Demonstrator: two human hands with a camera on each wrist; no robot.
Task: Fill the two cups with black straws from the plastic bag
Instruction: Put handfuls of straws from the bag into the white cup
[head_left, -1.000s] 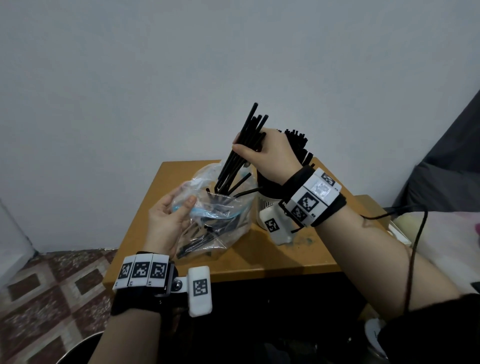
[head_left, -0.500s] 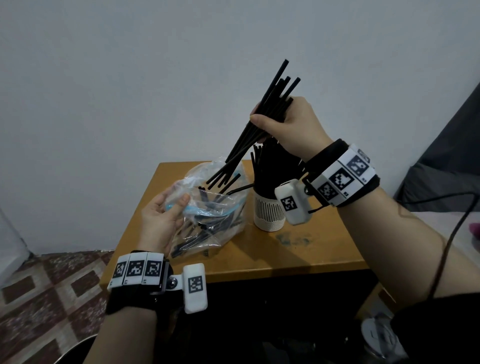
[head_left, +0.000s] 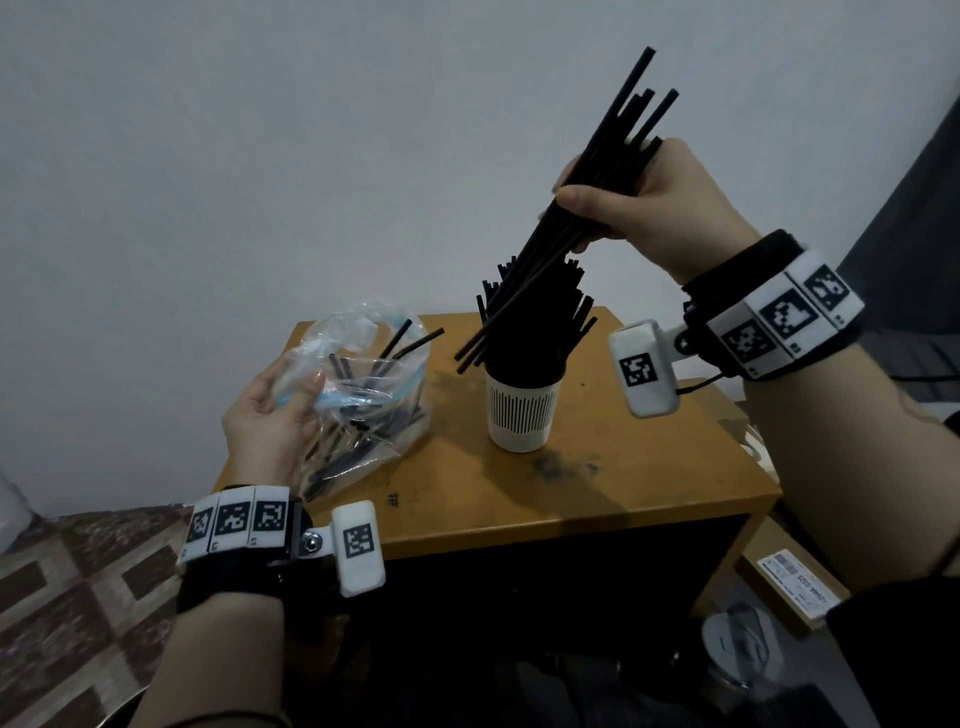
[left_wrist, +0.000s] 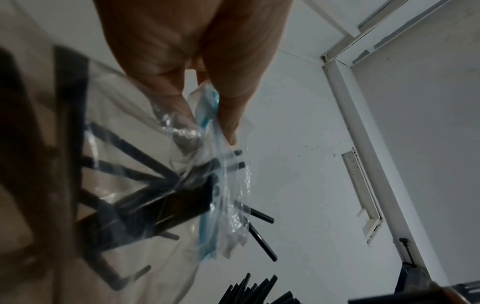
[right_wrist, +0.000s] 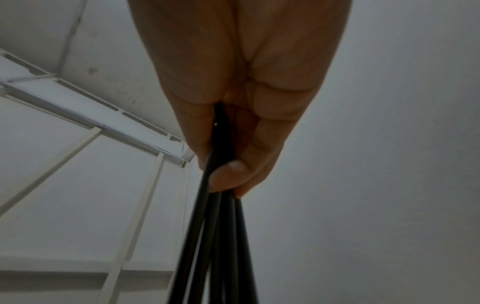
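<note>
One bunch of black straws (head_left: 587, 208) is gripped in the right hand (head_left: 654, 200), thumb and fingers curled round its middle, raised above the bench (head_left: 597, 499). The bunch is tilted, upper ends fanned out above the fist, lower ends hanging just left of the straws already standing in the white ribbed cup (head_left: 523, 410). In the right wrist view the bunch (right_wrist: 221, 226) is seen clamped between thumb and fingers of that hand (right_wrist: 233, 102). Only one cup is seen; it is packed with straws and stands upright near the bench's middle. The clear plastic bag (head_left: 363, 395) lies at the bench's left part, its blue-edged mouth pinched by the left hand (head_left: 275, 421); in the left wrist view thumb and fingers of this hand (left_wrist: 197, 61) are closed on the bag's (left_wrist: 155, 185) rim. A few straws remain inside, some poking out of the mouth. The bench is an orange-brown wooden top, scuffed dark near the cup. A plain white wall is behind, patterned floor (head_left: 78, 597) lower left, a cardboard box (head_left: 789, 587) lower right.
</note>
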